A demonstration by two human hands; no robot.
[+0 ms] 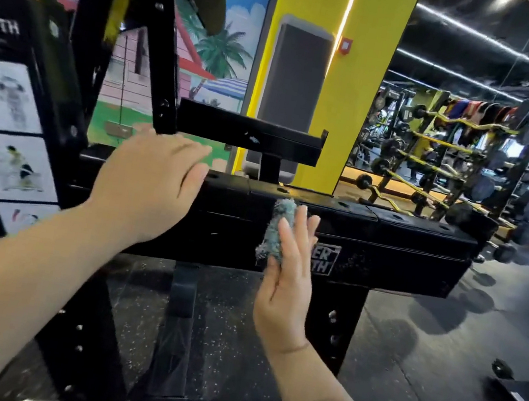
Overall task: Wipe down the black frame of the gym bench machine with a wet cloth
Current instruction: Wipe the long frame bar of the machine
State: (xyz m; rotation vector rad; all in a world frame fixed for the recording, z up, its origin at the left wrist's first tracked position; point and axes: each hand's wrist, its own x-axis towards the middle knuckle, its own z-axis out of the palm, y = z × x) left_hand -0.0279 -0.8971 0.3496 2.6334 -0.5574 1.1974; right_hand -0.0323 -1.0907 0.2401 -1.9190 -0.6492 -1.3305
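Frame: the black frame [385, 257] is a long thick bar that runs from left to right in the middle. It has a white logo on its near side and small holes along its top.
Cloth: the cloth [275, 228] is blue-grey and fluffy. It sits flat against the near side of the bar, just left of the logo.
Right hand: the right hand [286, 273] has straight fingers. It presses the cloth onto the bar and does not curl around it. So this grip is open.
Left hand: the left hand [152, 179] is also open, with flat fingers. It lies over the top of the bar, to the left of the cloth. I cannot tell if it leans hard on the bar or only touches it.
Dust: there are pale specks on the bar to the right of the logo. I think that part still needs a wipe.
What could go wrong: the cloth could slip out and fall on the floor [409, 327], because only flat fingers press it.
Also: the cloth is small, so it could miss the edges and the holes on top.
Also: the cloth could dry out, and then it may just smear the dust.
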